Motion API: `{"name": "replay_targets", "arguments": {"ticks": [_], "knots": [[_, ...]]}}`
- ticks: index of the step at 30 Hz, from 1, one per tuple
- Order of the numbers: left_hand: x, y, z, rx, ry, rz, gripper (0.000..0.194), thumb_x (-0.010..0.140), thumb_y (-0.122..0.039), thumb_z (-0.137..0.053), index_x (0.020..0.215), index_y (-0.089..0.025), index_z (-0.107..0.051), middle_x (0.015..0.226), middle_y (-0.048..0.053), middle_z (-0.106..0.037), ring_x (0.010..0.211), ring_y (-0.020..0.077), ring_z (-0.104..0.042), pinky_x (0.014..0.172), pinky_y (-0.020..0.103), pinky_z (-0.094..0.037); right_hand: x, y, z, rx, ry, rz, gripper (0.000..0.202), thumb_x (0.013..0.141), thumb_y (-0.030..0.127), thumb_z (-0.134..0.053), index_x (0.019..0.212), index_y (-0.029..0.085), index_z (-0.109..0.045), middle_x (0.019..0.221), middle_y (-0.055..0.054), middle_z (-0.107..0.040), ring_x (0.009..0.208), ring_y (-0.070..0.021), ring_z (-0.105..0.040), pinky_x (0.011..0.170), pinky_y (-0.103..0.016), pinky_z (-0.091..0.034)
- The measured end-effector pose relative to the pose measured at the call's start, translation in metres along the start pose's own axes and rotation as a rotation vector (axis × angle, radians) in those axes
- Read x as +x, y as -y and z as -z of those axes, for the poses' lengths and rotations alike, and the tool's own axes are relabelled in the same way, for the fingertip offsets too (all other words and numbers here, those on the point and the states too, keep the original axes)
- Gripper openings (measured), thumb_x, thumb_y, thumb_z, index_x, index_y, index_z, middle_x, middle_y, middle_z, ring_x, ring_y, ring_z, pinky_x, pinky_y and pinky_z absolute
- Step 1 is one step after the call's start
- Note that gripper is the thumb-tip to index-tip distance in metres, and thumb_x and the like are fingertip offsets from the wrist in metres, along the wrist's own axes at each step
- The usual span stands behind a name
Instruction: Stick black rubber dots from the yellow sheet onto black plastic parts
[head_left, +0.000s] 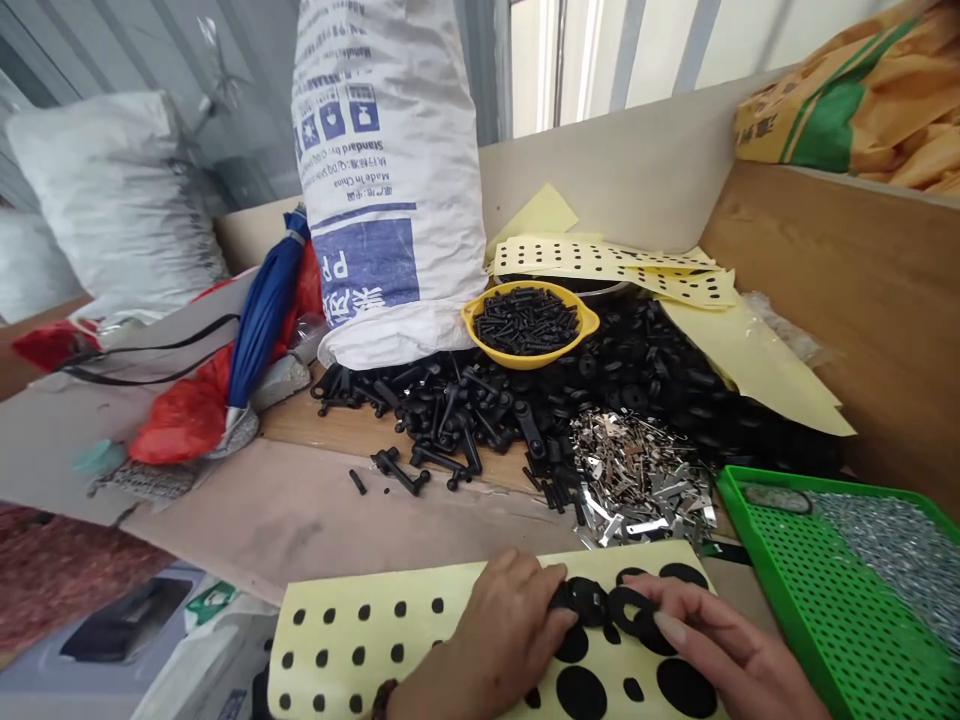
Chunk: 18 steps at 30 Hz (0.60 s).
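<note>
My left hand [495, 635] is closed on a small black round part [586, 602], held between thumb and fingers above a yellow backing sheet [330, 685]. From the right, my right hand [731, 645] pinches a black ring-shaped pad [637, 618] with a hole in its middle, close beside the round part. Whether the two pieces touch I cannot tell. Large black discs [581, 692] and smaller black dots cover the sheet beneath both hands. Its left half carries rows of small dots only.
Beyond the sheet lie black plastic rod parts [450, 410], a heap of metal clips [637, 465] and a yellow bowl [517, 360] of black screw-like pieces. At right is a green tray [795, 590] with small shiny pieces. A white sack [390, 150] and blue umbrella [262, 310] stand behind.
</note>
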<state>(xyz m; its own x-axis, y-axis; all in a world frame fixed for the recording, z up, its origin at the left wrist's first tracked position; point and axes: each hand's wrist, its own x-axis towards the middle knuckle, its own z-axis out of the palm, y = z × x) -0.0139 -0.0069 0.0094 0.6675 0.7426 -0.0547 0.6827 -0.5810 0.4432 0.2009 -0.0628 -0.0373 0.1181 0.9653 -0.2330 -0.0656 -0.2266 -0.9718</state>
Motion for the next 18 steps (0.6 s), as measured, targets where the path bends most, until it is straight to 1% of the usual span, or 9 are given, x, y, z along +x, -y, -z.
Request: {"name": "replay_targets", "arguments": {"ticks": [2,4,6,8,10,11,12,14,18], "knots": [[0.005,-0.003,0.010,-0.125,0.132,0.041,0.013,0.085,-0.022,-0.055,0.091,-0.018,-0.065,0.079,0.004,-0.065,0.075,0.0189,-0.058,0.069,0.026,-0.044,-0.001,0.003,-0.004,0.018,0.011,-0.008,0.030,0.075,0.048,-0.068,0.064,0.021,-0.066,0.104,-0.012,-0.074,0.099,-0.0321,-0.067,0.078,-0.034,-0.057],[0.010,-0.004,0.016,-0.241,0.218,0.066,0.012,0.079,-0.020,-0.056,0.087,-0.019,-0.065,0.071,0.001,-0.063,0.067,0.0161,-0.057,0.060,0.023,-0.040,-0.002,0.008,-0.007,0.026,0.015,0.002,0.029,0.076,0.046,-0.068,0.063,0.021,-0.063,0.102,-0.011,-0.074,0.095,-0.0309,-0.068,0.074,-0.034,-0.057],[0.015,-0.001,0.016,-0.387,0.256,0.095,0.024,0.074,-0.016,-0.054,0.094,-0.019,-0.066,0.070,0.000,-0.062,0.064,0.0148,-0.055,0.057,0.022,-0.037,-0.004,0.012,-0.009,0.032,-0.004,0.013,0.031,0.074,0.046,-0.068,0.060,0.021,-0.059,0.098,-0.011,-0.074,0.090,-0.0304,-0.068,0.071,-0.034,-0.056],[0.019,0.003,0.010,-0.622,0.324,0.144,0.036,0.072,-0.014,-0.050,0.105,-0.019,-0.065,0.072,-0.001,-0.062,0.063,0.0132,-0.055,0.057,0.021,-0.039,-0.006,0.016,-0.008,0.031,-0.029,0.012,0.032,0.073,0.046,-0.069,0.058,0.021,-0.058,0.096,-0.011,-0.074,0.088,-0.0297,-0.067,0.070,-0.034,-0.054],[0.022,0.008,0.001,-0.862,0.408,0.220,0.042,0.072,-0.014,-0.049,0.111,-0.016,-0.063,0.074,-0.001,-0.062,0.058,0.0113,-0.055,0.056,0.020,-0.041,-0.008,0.018,-0.007,0.029,-0.042,0.009,0.032,0.073,0.046,-0.069,0.057,0.021,-0.057,0.095,-0.010,-0.074,0.087,-0.0291,-0.066,0.070,-0.034,-0.053],[0.023,0.010,-0.004,-0.942,0.429,0.255,0.042,0.072,-0.015,-0.049,0.112,-0.015,-0.062,0.073,0.000,-0.061,0.056,0.0107,-0.055,0.056,0.020,-0.042,-0.009,0.018,-0.006,0.025,-0.034,0.005,0.032,0.073,0.046,-0.069,0.057,0.021,-0.057,0.094,-0.010,-0.073,0.088,-0.0290,-0.066,0.070,-0.034,-0.052],[0.024,0.012,-0.007,-0.988,0.429,0.277,0.043,0.072,-0.015,-0.049,0.114,-0.014,-0.062,0.073,0.000,-0.061,0.055,0.0105,-0.055,0.056,0.020,-0.042,-0.009,0.018,-0.006,0.022,-0.020,0.002,0.032,0.073,0.045,-0.069,0.057,0.021,-0.056,0.094,-0.010,-0.073,0.088,-0.0290,-0.065,0.070,-0.033,-0.051],[0.024,0.013,-0.010,-1.008,0.407,0.292,0.045,0.073,-0.016,-0.051,0.116,-0.013,-0.062,0.069,-0.001,-0.059,0.054,0.0107,-0.055,0.054,0.020,-0.041,-0.009,0.018,-0.007,0.021,0.019,-0.005,0.032,0.074,0.044,-0.068,0.056,0.021,-0.055,0.093,-0.010,-0.072,0.089,-0.0286,-0.064,0.070,-0.033,-0.050],[0.022,0.010,-0.008,-1.019,0.372,0.282,0.042,0.076,-0.018,-0.050,0.115,-0.014,-0.063,0.067,-0.001,-0.059,0.054,0.0112,-0.056,0.052,0.019,-0.037,-0.008,0.016,-0.011,0.018,0.065,-0.017,0.031,0.075,0.042,-0.067,0.056,0.021,-0.053,0.092,-0.009,-0.071,0.090,-0.0274,-0.062,0.069,-0.031,-0.048]]}}
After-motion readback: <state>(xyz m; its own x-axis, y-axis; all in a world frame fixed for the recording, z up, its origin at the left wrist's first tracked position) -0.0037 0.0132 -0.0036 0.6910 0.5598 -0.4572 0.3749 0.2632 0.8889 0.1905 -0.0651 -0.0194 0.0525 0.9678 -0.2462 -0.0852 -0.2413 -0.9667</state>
